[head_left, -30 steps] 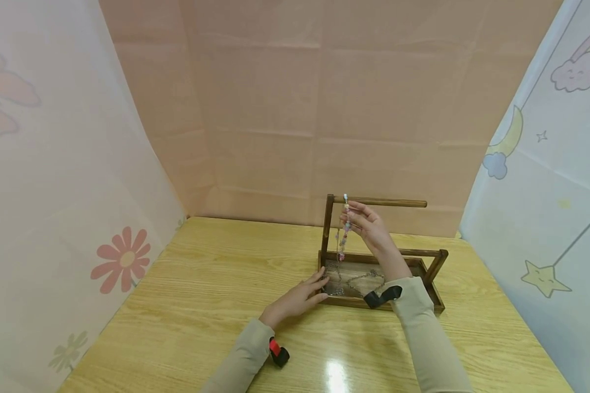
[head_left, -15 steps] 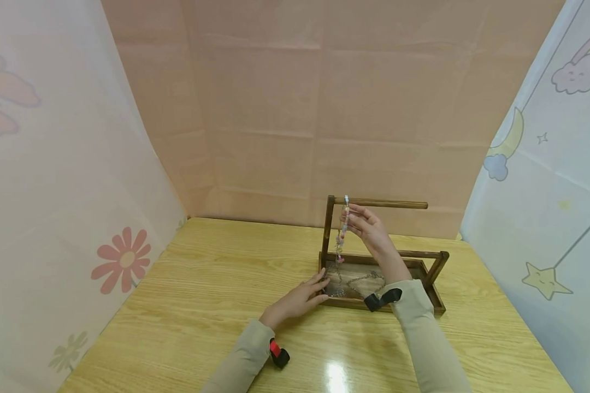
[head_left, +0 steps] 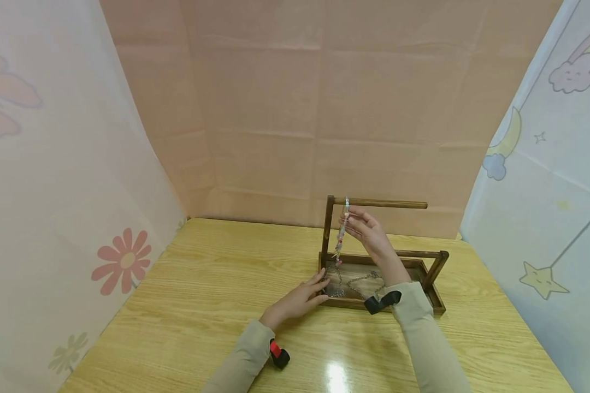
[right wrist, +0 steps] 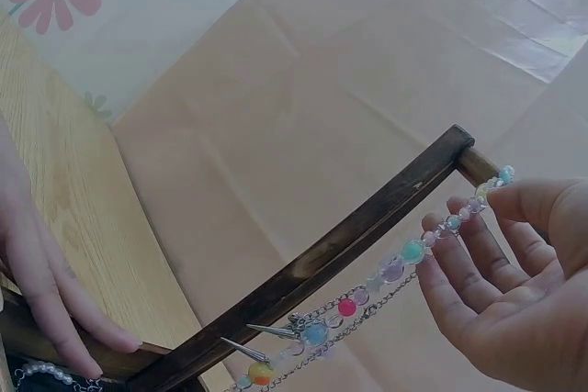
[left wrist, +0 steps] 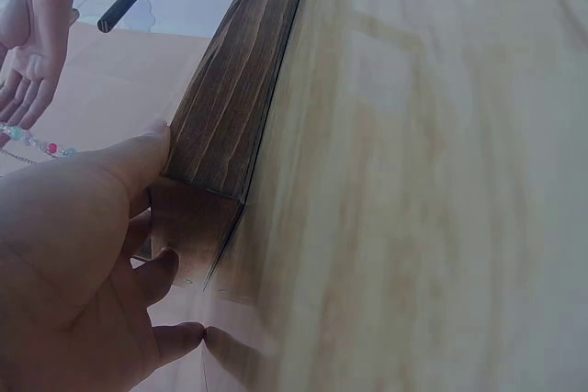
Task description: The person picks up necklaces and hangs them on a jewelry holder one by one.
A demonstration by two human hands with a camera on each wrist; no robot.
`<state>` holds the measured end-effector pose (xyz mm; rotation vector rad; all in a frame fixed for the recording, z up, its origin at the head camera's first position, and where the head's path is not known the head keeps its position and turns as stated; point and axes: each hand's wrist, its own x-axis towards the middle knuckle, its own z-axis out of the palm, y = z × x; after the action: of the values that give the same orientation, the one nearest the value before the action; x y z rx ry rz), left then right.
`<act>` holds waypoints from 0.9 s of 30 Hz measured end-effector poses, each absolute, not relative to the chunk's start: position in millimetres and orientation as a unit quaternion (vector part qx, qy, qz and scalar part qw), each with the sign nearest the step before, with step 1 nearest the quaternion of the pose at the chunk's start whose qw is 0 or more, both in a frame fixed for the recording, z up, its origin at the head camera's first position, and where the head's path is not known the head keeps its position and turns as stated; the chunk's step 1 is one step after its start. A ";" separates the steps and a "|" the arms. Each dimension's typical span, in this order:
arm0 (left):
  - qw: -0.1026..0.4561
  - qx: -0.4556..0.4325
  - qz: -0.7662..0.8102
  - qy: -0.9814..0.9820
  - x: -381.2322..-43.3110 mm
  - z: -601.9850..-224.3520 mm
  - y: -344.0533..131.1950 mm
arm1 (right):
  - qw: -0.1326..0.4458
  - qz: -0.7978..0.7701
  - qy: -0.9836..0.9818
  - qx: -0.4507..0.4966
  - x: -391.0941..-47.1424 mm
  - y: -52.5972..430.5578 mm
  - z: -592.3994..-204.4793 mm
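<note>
A colourful beaded necklace [right wrist: 393, 270] with silver chain and spike charms hangs from the upper bar [head_left: 388, 203] of a dark wooden jewellery stand, near its upright post. My right hand [head_left: 371, 234] holds the strand just below the bar; in the right wrist view the beads run between thumb and loosely curled fingers [right wrist: 478, 263]. My left hand [head_left: 297, 299] grips the left front corner of the stand's tray [left wrist: 234, 107], thumb along the front wall and fingers round the end. Inside the tray lie silver chains [head_left: 366, 279] and a short pearl string [right wrist: 46, 371].
A lower bar [head_left: 420, 253] on a slanted post rises at the stand's right end. The stand sits on a light wooden table [head_left: 226, 262]. A plain peach backdrop [head_left: 255, 136] hangs behind, with patterned cloths at both sides.
The necklace has slid slightly lower and hangs straighter from the bar. My right hand has come down a little with it, while my left hand has stayed at the tray corner.
</note>
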<state>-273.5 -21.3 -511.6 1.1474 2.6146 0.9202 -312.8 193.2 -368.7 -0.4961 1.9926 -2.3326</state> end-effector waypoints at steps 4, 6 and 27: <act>0.070 0.383 0.307 0.868 -273.9 -511.5 -21.8 | 0.020 -0.741 0.652 -0.160 -308.2 191.2 -365.0; 0.069 0.385 0.307 0.868 -274.6 -511.8 -22.2 | 0.019 -0.738 0.656 -0.158 -307.1 191.1 -364.9; 0.065 0.392 0.309 0.864 -275.7 -514.2 -21.3 | 0.018 -0.747 0.652 -0.127 -311.2 197.6 -383.1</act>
<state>-275.7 -21.3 -514.2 1.1838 2.6067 0.9335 -311.2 197.6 -383.1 -0.3931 2.0247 -2.3215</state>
